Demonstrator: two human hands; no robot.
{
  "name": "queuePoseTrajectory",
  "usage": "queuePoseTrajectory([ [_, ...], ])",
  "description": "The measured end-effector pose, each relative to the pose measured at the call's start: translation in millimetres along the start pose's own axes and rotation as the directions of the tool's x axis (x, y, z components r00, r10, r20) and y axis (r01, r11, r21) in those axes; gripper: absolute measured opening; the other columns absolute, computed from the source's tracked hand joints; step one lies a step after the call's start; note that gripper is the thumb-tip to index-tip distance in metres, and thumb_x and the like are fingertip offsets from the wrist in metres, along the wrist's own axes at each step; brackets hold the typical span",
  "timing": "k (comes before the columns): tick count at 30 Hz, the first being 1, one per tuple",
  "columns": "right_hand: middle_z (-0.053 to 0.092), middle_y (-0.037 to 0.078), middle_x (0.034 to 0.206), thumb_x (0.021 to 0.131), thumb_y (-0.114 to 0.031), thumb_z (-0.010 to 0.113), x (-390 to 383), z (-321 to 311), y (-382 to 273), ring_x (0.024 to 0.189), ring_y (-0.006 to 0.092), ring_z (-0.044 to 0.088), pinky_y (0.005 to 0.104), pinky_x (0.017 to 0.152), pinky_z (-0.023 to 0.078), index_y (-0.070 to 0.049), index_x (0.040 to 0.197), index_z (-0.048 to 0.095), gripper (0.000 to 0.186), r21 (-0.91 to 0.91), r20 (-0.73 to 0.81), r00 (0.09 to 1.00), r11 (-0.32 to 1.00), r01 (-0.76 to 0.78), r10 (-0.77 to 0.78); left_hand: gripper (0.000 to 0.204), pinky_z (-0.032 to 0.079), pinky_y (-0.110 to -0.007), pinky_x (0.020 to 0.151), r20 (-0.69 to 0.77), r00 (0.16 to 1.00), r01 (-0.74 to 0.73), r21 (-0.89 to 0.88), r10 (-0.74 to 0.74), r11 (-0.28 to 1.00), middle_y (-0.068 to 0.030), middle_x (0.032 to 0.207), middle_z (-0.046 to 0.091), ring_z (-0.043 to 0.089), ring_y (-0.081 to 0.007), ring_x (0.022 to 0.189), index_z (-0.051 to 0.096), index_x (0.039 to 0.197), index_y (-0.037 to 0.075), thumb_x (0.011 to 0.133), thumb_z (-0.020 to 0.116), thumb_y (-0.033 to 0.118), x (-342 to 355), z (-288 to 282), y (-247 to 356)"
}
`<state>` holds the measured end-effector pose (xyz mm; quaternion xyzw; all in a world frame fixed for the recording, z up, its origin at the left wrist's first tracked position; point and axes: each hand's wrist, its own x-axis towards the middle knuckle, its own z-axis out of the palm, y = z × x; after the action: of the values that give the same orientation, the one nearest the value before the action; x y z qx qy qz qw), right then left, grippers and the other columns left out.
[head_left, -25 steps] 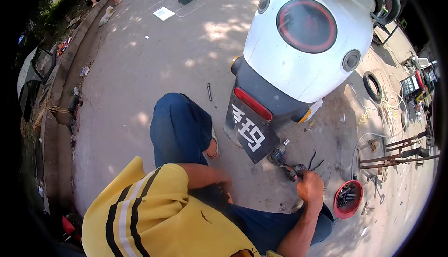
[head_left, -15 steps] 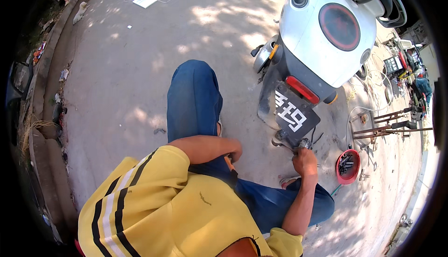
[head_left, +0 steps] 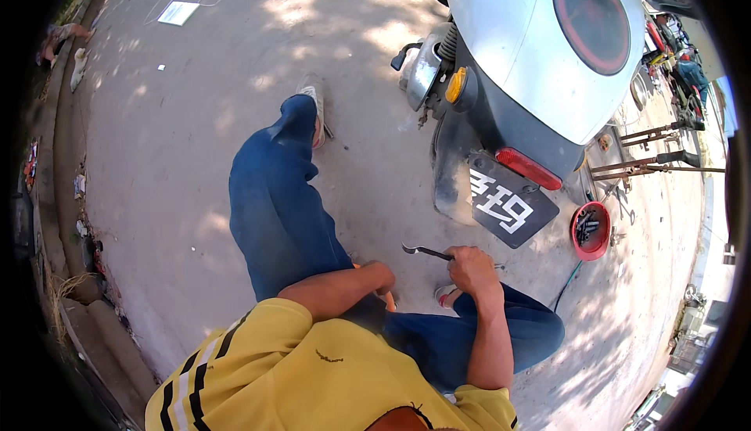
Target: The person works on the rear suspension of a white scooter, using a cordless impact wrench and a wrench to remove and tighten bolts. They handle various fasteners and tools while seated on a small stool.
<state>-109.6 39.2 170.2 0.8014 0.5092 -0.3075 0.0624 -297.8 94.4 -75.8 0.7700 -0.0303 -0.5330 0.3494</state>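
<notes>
My right hand (head_left: 474, 270) is closed round the dark handle of a wrench (head_left: 426, 252), whose shiny hooked head points left over the ground. Just beyond it, the black and white plate (head_left: 512, 210) hangs at the tail of a white scooter (head_left: 516, 48); wrench and plate look apart. Above the plate sit a red reflector (head_left: 529, 168) and an orange turn signal (head_left: 457, 85). My left hand (head_left: 380, 277) rests low by my left knee, its fingers hidden beneath it. Something orange (head_left: 389, 300) shows next to it, too covered to name.
A red bowl (head_left: 598, 253) of dark metal pieces stands right of the plate. Behind it are a rusty metal frame (head_left: 645, 153) and cluttered tools (head_left: 680, 63). A white board (head_left: 178, 13) lies far left. A person (head_left: 59, 40) and a white dog (head_left: 78, 67) are by the kerb.
My right hand has drawn back from beneath the plate with the wrench, moving left and nearer. My left leg has stretched forward, showing the shoe. The whole view has shifted.
</notes>
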Motion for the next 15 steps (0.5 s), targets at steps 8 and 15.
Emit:
queuePoseTrajectory([
  [8, 0.07, 0.03, 0.094, 0.092, -0.015, 0.047, 44.9, -4.9, -3.7, 0.089, 0.0471, 0.07, 0.0576, 0.078, 0.054, -0.004, 0.107, 0.068, 0.028, 0.13, 0.058, 0.985, 0.977, -0.169, 0.163, 0.036, 0.056, -0.046, 0.085, -0.072, 0.989, 0.128, -0.058, -0.132, 0.99, -0.01, 0.114, 0.075, 0.071, -0.0279, 0.106, 0.077, 0.113, 0.012, 0.079, 0.065, 0.012, -14.7, -62.5, -14.4],
  [15, 0.063, 0.028, 0.104, 0.087, -0.008, 0.055, 59.6, 1.7, -43.2, 0.106, 0.0479, 0.059, 0.0558, 0.091, 0.049, -0.003, 0.104, 0.068, 0.021, 0.083, -0.479, 0.878, 0.994, 0.066, -0.018, 0.037, 0.056, -0.047, 0.085, -0.097, 0.978, 0.186, 0.025, -0.183, 0.982, -0.012, 0.116, 0.074, 0.071, -0.0278, 0.108, 0.077, 0.111, 0.01, 0.075, 0.066, 0.01, -40.7, -84.8, -81.4],
])
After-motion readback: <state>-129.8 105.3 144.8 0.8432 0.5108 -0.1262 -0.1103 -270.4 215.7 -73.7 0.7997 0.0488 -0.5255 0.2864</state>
